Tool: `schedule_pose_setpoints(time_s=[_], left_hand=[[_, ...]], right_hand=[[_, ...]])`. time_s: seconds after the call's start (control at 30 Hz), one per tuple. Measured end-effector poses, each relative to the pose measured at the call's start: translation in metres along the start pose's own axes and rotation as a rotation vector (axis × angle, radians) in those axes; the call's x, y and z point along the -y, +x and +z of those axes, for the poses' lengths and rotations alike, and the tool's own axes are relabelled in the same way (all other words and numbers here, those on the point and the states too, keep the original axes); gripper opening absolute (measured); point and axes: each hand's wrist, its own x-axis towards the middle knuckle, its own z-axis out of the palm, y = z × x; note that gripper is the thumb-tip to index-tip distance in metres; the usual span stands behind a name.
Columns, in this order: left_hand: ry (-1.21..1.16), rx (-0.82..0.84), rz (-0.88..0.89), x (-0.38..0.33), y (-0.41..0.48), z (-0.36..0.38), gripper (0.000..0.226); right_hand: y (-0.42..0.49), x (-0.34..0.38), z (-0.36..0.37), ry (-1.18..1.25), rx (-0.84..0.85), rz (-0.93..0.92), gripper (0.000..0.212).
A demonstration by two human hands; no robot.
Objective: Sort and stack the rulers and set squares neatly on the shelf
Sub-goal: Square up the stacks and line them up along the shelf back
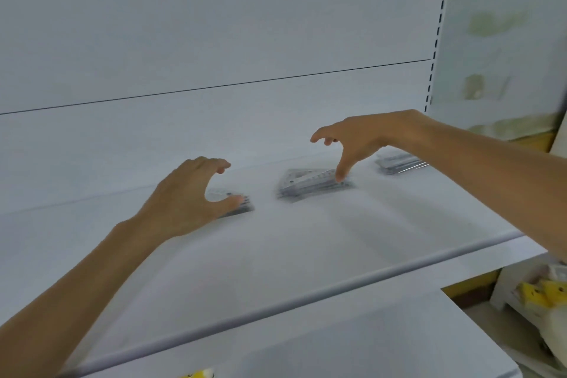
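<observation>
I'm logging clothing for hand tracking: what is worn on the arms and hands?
Nothing: left hand and right hand are ungloved, left forearm and right forearm bare, no sleeve in view. No watch, bracelet or ring shows through the blur.

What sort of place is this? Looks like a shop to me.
Probably a stationery shop or stockroom: a white display shelf with a slotted upright, stacks of set squares laid out, and yellow packaged goods lower right.

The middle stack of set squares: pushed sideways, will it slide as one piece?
Probably not quite. The middle stack looks like several thin flat pieces, so the upper ones may shear off. The shelf looks smooth, so it should slide easily. Only the thumb of the right hand touches it, so it might pivot.
</observation>
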Motion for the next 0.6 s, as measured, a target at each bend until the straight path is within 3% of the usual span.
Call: schedule_pose_setpoints(time_s=[0.1,0.3,0.43,0.6], left_hand=[[0.007,0.090,-0.036,-0.041,0.024,0.017,0.073],[0.332,0.322,-0.068,-0.095,0.063,0.054,0.093],[0.385,0.438,-0.279,-0.110,0.076,0.068,0.087],[0.244,0.378,-0.393,-0.114,0.081,0.077,0.072]], right_hand=[[0.003,-0.022,0.008,0.000,0.035,-0.004,0.095],[0.024,-0.038,0.015,-0.027,0.066,-0.108,0.101],[0.035,-0.039,0.029,-0.042,0.085,-0.200,0.099],[0.047,-0.043,0.038,-0.054,0.082,-0.274,0.080]])
